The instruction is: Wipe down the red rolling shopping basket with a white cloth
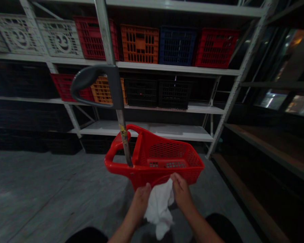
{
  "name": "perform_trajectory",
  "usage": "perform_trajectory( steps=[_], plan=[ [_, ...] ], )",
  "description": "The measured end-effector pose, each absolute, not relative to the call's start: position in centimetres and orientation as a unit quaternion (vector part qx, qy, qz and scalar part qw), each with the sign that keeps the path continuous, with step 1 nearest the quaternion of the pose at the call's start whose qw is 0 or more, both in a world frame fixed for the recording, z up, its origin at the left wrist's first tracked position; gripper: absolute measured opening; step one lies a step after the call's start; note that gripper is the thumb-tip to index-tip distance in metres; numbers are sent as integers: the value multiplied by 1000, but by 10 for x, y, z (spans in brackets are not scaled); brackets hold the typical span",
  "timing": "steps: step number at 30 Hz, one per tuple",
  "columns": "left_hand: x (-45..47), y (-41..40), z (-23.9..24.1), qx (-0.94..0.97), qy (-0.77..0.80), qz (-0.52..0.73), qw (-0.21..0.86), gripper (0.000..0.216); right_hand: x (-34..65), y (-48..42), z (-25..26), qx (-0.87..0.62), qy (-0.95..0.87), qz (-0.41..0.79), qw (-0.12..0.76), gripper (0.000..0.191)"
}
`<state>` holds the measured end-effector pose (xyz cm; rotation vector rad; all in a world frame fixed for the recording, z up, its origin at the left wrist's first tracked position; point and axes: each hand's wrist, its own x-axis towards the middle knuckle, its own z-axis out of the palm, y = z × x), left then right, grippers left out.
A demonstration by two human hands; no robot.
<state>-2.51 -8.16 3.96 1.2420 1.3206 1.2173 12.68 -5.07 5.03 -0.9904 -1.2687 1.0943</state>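
Left hand (141, 195) and right hand (179, 188) gripping white cloth (159, 204), hanging just before red basket (142, 176); orange crate (140, 44) standing on shelf (179, 68) behind.

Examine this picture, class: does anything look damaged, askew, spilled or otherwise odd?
The metal pole on the red basket has a ragged yellow patch below its grey handle, perhaps a worn label; it breaks up the otherwise plain metal. No spill shows.
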Motion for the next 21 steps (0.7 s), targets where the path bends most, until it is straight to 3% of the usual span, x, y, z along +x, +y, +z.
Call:
perform_trajectory(
  steps=[5,9,11,13,16,19,21],
  plan=[
    [-30,-78,34,567,524,370,516,44,119,-46,52,-435,-388,606,541,46],
    [-36,-77,45,555,611,464,320,36,117,-44,56,-440,-349,620,549,49],
    [-32,-82,52,573,608,476,277,33,116,-45,57,-450,-349,590,572,48],
    [-22,-86,55,599,585,451,309,28,113,-46,58,-460,-350,575,579,47],
    [-10,-85,47,594,561,440,373,41,109,-48,59,-463,-357,580,567,46],
    [-20,-74,38,574,549,442,416,16,117,-45,59,-427,-415,601,533,41],
    [-37,-67,38,552,561,459,413,9,130,-41,58,-404,-503,616,453,39]
  ],
)
